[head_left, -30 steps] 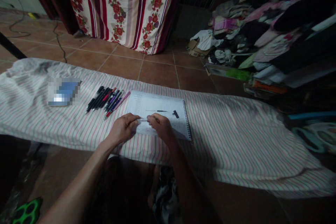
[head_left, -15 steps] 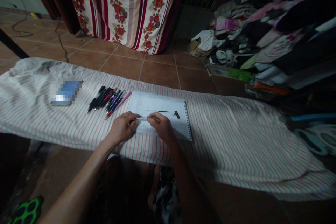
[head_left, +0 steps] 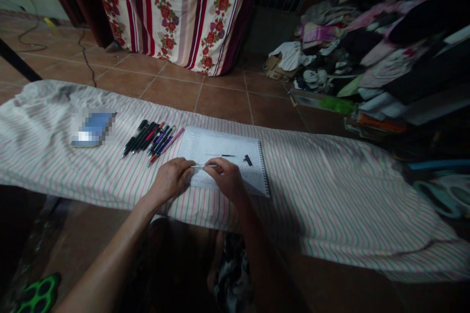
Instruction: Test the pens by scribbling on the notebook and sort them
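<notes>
Both hands hold a thin clear pen barrel [head_left: 199, 166] level over a spiral notebook [head_left: 223, 143]. My left hand [head_left: 172, 176] pinches its left end, and the fingers of my right hand [head_left: 224, 174] close on its right part. The fingertips hide both grips in part. On the page beyond them lies a thin ink refill [head_left: 228, 155] with a dark tip. A small black pen cap [head_left: 248, 160] rests near the coiled edge, a tiny piece beside it. Left of the notebook, several pens [head_left: 152, 139] lie side by side.
A striped cloth [head_left: 316, 190] covers the long, low surface. A blurred-out bluish object [head_left: 94, 129] lies at its left. Beyond are the tiled floor [head_left: 220, 100], a floral curtain [head_left: 176, 14] and a heap of clothes [head_left: 367, 44] at right.
My right hand has shifted slightly left along the barrel, its fingers turned a little. My left hand has barely moved, and the things on the cloth lie as before.
</notes>
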Demonstrator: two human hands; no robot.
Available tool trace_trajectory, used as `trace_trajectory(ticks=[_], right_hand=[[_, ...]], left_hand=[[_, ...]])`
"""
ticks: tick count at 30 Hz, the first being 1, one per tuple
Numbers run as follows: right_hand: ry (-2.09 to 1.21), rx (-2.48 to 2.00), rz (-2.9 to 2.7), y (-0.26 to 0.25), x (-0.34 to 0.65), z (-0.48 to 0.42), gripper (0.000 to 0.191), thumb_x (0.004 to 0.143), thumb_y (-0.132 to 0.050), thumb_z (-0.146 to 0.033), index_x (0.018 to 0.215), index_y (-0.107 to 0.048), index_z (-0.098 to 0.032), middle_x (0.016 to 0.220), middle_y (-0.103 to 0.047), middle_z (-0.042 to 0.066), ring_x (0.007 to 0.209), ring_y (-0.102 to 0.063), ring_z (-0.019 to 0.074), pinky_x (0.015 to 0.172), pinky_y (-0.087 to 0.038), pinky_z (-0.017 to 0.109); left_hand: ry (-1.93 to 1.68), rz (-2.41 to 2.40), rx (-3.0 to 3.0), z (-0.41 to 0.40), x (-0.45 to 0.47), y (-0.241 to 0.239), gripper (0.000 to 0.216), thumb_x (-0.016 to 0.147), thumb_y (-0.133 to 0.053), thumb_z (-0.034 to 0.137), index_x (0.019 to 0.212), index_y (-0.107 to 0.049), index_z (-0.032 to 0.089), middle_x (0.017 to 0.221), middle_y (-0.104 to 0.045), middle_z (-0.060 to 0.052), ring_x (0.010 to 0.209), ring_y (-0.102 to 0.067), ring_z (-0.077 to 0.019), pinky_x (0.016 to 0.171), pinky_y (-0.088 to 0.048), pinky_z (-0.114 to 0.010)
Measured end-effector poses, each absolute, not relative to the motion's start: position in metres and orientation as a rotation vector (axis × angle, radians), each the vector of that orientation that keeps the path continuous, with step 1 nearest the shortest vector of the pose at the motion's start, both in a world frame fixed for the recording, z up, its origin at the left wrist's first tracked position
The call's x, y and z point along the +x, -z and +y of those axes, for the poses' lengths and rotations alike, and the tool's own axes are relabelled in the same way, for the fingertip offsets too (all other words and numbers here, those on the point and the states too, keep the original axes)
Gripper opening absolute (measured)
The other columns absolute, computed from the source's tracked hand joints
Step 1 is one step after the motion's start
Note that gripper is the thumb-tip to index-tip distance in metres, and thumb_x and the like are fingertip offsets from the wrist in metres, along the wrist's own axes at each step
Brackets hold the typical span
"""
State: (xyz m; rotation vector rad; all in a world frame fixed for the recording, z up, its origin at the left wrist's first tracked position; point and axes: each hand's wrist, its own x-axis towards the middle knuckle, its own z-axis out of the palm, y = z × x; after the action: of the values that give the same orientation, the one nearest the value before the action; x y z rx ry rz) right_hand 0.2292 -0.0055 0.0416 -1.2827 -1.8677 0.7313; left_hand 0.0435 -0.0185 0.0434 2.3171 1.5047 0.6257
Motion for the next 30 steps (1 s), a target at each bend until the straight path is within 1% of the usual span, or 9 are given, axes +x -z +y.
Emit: trace_trajectory(ticks=[7, 12, 18, 20, 23, 25, 27, 30], right_hand=[[-0.628, -1.331, -1.991, -0.0454, 0.2280, -0.0087, 0.021, 0.080, -0.052, -0.029, 0.063, -0.059, -0.018, 0.061, -0.058, -0.001, 0.058, -0.052, 0.0111, 0.058, -0.036, 0.022], [-0.776, -1.397, -1.937, -0.0476, 0.2237, -0.0098, 0.037, 0.085, -0.042, -0.034, 0.054, -0.054, -0.018, 0.052, -0.056, -0.002, 0.053, -0.052, 0.0102, 0.056, -0.035, 0.022], [-0.917, -1.503, -1.816, -0.0458, 0.2212, -0.0095, 0.045, 0.085, -0.039, -0.040, 0.047, -0.050, -0.019, 0.042, -0.050, -0.002, 0.045, -0.050, 0.0106, 0.051, -0.035, 0.022], [-0.955, -1.495, -1.762, -0.0444, 0.2210, -0.0095, 0.040, 0.083, -0.042, -0.042, 0.053, -0.055, -0.019, 0.047, -0.055, -0.002, 0.048, -0.053, 0.0113, 0.052, -0.037, 0.022], [-0.933, -1.379, -1.695, -0.0425, 0.2218, -0.0085, 0.019, 0.077, -0.054, -0.036, 0.078, -0.062, -0.018, 0.073, -0.065, 0.001, 0.064, -0.060, 0.0131, 0.060, -0.044, 0.023], [-0.934, -1.282, -1.679, -0.0416, 0.2231, -0.0072, 0.019, 0.074, -0.057, -0.028, 0.089, -0.062, -0.018, 0.084, -0.065, 0.003, 0.070, -0.061, 0.0134, 0.064, -0.046, 0.023], [-0.933, -1.235, -1.684, -0.0409, 0.2248, -0.0059, 0.017, 0.074, -0.055, -0.023, 0.089, -0.062, -0.018, 0.084, -0.065, 0.004, 0.070, -0.061, 0.0131, 0.065, -0.046, 0.023], [-0.852, -1.259, -1.730, -0.0403, 0.2268, -0.0051, 0.011, 0.074, -0.055, -0.022, 0.081, -0.063, -0.019, 0.080, -0.065, 0.003, 0.070, -0.060, 0.0133, 0.065, -0.046, 0.023]], left_hand=[[-0.739, 1.429, 2.366, -0.0178, 0.0422, -0.0440, 0.027, 0.087, -0.044, 0.031, 0.099, -0.065, 0.018, 0.083, -0.066, -0.006, 0.083, -0.057, -0.0188, 0.076, -0.045, -0.030], [-0.848, 1.358, 2.383, -0.0181, 0.0433, -0.0437, 0.026, 0.086, -0.046, 0.031, 0.096, -0.066, 0.016, 0.082, -0.067, -0.007, 0.080, -0.056, -0.0188, 0.074, -0.045, -0.031], [-0.788, 1.386, 2.390, -0.0204, 0.0476, -0.0478, 0.029, 0.087, -0.043, 0.030, 0.096, -0.065, 0.015, 0.081, -0.066, -0.008, 0.080, -0.057, -0.0194, 0.074, -0.046, -0.032], [-0.722, 1.435, 2.369, -0.0207, 0.0476, -0.0480, 0.029, 0.087, -0.042, 0.029, 0.097, -0.065, 0.014, 0.082, -0.066, -0.008, 0.082, -0.057, -0.0200, 0.075, -0.046, -0.032], [-0.638, 1.530, 2.325, -0.0199, 0.0457, -0.0451, 0.029, 0.087, -0.042, 0.028, 0.097, -0.064, 0.013, 0.083, -0.065, -0.009, 0.083, -0.058, -0.0205, 0.075, -0.046, -0.032], [-0.626, 1.563, 2.295, -0.0190, 0.0442, -0.0426, 0.028, 0.087, -0.042, 0.028, 0.099, -0.063, 0.014, 0.086, -0.065, -0.009, 0.084, -0.059, -0.0203, 0.076, -0.046, -0.032], [-0.632, 1.568, 2.271, -0.0183, 0.0433, -0.0410, 0.028, 0.086, -0.042, 0.028, 0.099, -0.063, 0.015, 0.088, -0.066, -0.008, 0.085, -0.059, -0.0201, 0.077, -0.046, -0.031], [-0.621, 1.566, 2.265, -0.0182, 0.0441, -0.0415, 0.028, 0.086, -0.043, 0.028, 0.099, -0.064, 0.015, 0.087, -0.066, -0.008, 0.085, -0.060, -0.0203, 0.076, -0.046, -0.031]])
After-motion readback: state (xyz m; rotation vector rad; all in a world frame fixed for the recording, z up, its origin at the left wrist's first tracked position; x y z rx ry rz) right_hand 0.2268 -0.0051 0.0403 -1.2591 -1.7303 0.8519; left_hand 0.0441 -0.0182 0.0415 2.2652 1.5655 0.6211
